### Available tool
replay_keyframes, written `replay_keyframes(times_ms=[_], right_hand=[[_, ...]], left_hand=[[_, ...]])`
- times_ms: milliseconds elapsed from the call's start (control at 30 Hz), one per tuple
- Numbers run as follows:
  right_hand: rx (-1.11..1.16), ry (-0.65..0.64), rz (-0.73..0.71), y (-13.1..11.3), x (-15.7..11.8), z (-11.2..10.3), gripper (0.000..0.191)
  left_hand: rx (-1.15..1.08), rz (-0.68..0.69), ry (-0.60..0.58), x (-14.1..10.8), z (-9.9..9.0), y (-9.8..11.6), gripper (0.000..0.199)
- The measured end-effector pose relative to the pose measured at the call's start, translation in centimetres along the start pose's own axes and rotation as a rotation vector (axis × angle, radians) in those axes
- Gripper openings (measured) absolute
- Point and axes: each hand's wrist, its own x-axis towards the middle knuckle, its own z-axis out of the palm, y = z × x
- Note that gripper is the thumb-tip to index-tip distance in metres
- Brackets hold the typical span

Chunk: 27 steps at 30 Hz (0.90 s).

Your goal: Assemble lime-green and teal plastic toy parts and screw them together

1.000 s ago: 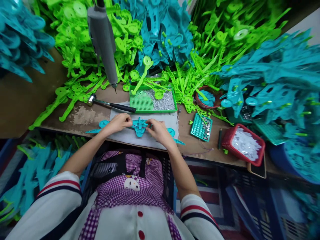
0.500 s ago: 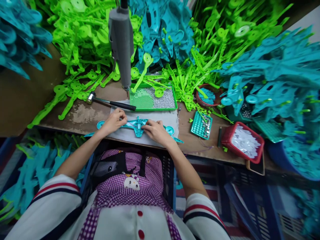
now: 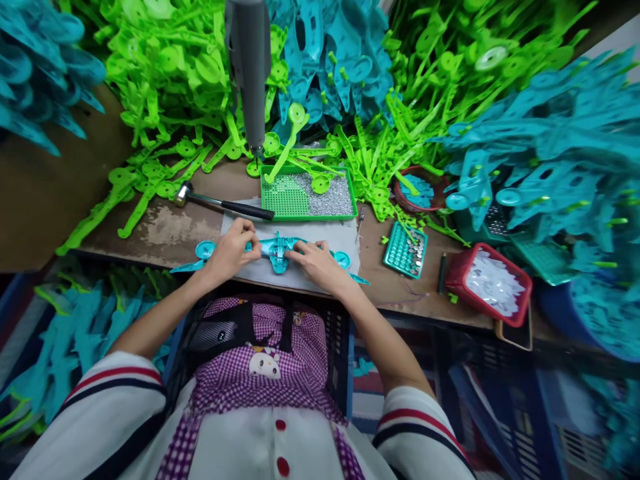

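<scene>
A long teal plastic part (image 3: 280,260) lies across a white cloth (image 3: 250,270) at the table's front edge, its round ends and pointed tips sticking out to both sides. My left hand (image 3: 233,252) is over its left arm, thumb and fingertips pinched together. Whatever is between those fingertips is too small to make out. My right hand (image 3: 316,265) has its fingers curled onto the part just right of the middle, gripping it there. Fine thread-like wires show faintly along the part's middle.
Behind the cloth are a hammer (image 3: 225,205) and a green tray (image 3: 309,218) of small metal pieces. A power screwdriver (image 3: 249,87) hangs above. Rightward are a teal tray (image 3: 397,250) and a red basket (image 3: 455,280) of clear pieces. Green parts (image 3: 170,73) pile up behind.
My left hand has shifted slightly right along the teal part, toward its middle. My right hand stays on the part. The view has moved slightly.
</scene>
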Motion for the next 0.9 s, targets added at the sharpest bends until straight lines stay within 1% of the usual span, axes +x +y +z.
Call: replay_keyframes(times_ms=[167, 233, 333, 400, 433, 467, 500, 567, 600, 633, 667, 733, 767, 800, 833, 900], right_hand=[[-0.027, -0.013, -0.050, 0.2, 0.0, -0.2, 0.040], [-0.052, -0.005, -0.053, 0.0, 0.1, -0.3, 0.038], [-0.089, -0.004, -0.050, -0.3, 0.0, -0.3, 0.036], [-0.092, -0.001, -0.043, -0.4, -0.1, -0.3, 0.034], [-0.090, 0.004, -0.040, -0.5, -0.2, -0.3, 0.034], [-0.088, 0.012, -0.035, -0.5, -0.4, -0.3, 0.035], [-0.086, 0.018, -0.032, -0.5, -0.5, -0.3, 0.036], [-0.084, 0.012, -0.031, -0.6, -0.6, -0.4, 0.039], [-0.081, 0.001, -0.029, -0.7, -0.5, -0.5, 0.040], [-0.077, -0.013, -0.024, -0.8, -0.4, -0.6, 0.040], [-0.072, -0.029, -0.014, -0.9, -0.2, -0.7, 0.040], [-0.059, -0.058, 0.010, -1.1, 0.0, -1.0, 0.039], [-0.042, -0.064, 0.014, -1.1, 0.0, -1.1, 0.039], [-0.011, -0.058, 0.008, -1.0, -0.3, -1.1, 0.039], [0.034, -0.036, -0.004, -0.9, -0.7, -1.1, 0.039], [0.160, 0.073, -0.006, -0.4, -2.0, -1.0, 0.038]], left_hand=[[0.058, -0.025, 0.050, -1.1, 0.1, -1.2, 0.011], [0.076, 0.001, 0.057, -1.3, 0.4, -0.8, 0.011], [0.137, 0.149, 0.063, -2.0, 1.4, 1.4, 0.012], [0.176, 0.271, 0.021, -2.1, 2.0, 2.7, 0.013], [0.184, 0.297, -0.005, -1.9, 2.1, 3.0, 0.013], [0.184, 0.284, -0.020, -1.6, 2.0, 2.9, 0.014], [0.181, 0.227, -0.005, -1.3, 1.8, 2.6, 0.014], [0.154, 0.069, 0.081, -0.6, 1.2, 1.6, 0.015], [0.133, 0.024, 0.115, -0.4, 0.9, 1.1, 0.015], [0.113, 0.012, 0.117, -0.4, 0.7, 0.7, 0.014], [0.097, 0.029, 0.090, -0.5, 0.6, 0.6, 0.013], [0.088, 0.092, 0.021, -1.0, 0.5, 0.6, 0.013], [0.090, 0.111, 0.017, -1.2, 0.4, 0.6, 0.013], [0.096, 0.107, 0.051, -1.4, 0.2, 0.6, 0.014], [0.103, 0.083, 0.117, -1.6, -0.2, 0.4, 0.015], [0.113, -0.004, 0.280, -1.9, -1.4, -0.2, 0.017]])
